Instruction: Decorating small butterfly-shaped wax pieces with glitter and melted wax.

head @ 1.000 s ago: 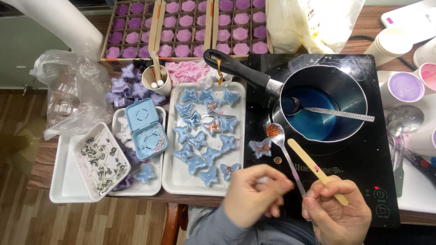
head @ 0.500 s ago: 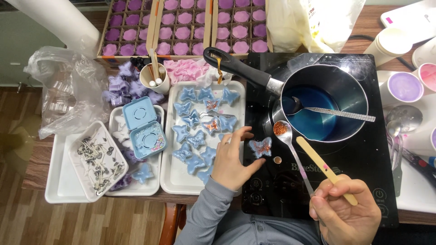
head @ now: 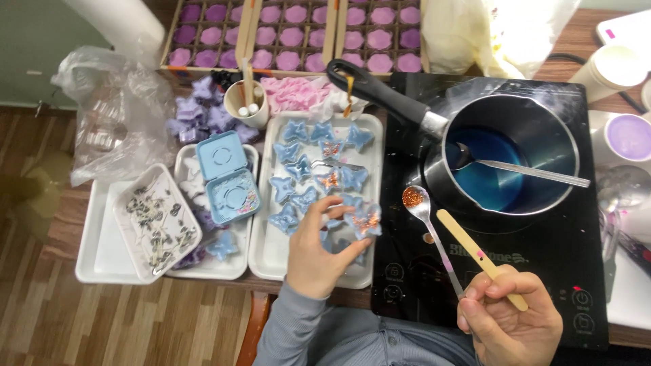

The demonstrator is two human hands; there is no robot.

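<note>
From the head camera, looking down: the left hand [head: 319,254] pinches a pale blue butterfly-shaped wax piece dusted with orange glitter [head: 365,221] between thumb and fingertips, holding it just over the near right corner of the white rectangular tray [head: 271,252]. That tray is crowded with more blue butterfly pieces [head: 308,166], a couple of them glittered too.

The right hand [head: 512,325] is closed around two handles at once: a small metal spoon with orange glitter heaped in its bowl [head: 415,198], and a flat wooden stick [head: 475,247]. Both angle up and left over the black induction hob [head: 542,271] (a few grains of glitter lie on the glass beneath the spoon).

On the hob stands a steel saucepan of deep blue liquid [head: 508,156], black handle pointing up-left, with another metal spoon [head: 522,171] resting inside.

Left of the butterfly tray, a second white tray carries a light blue square mould [head: 227,176] and a shallow white dish of small metal wick tabs [head: 157,220]. Along the far edge sit wooden boxes of purple flower-shaped candles [head: 291,34], with a crumpled clear plastic bag [head: 112,115] at the left.
</note>
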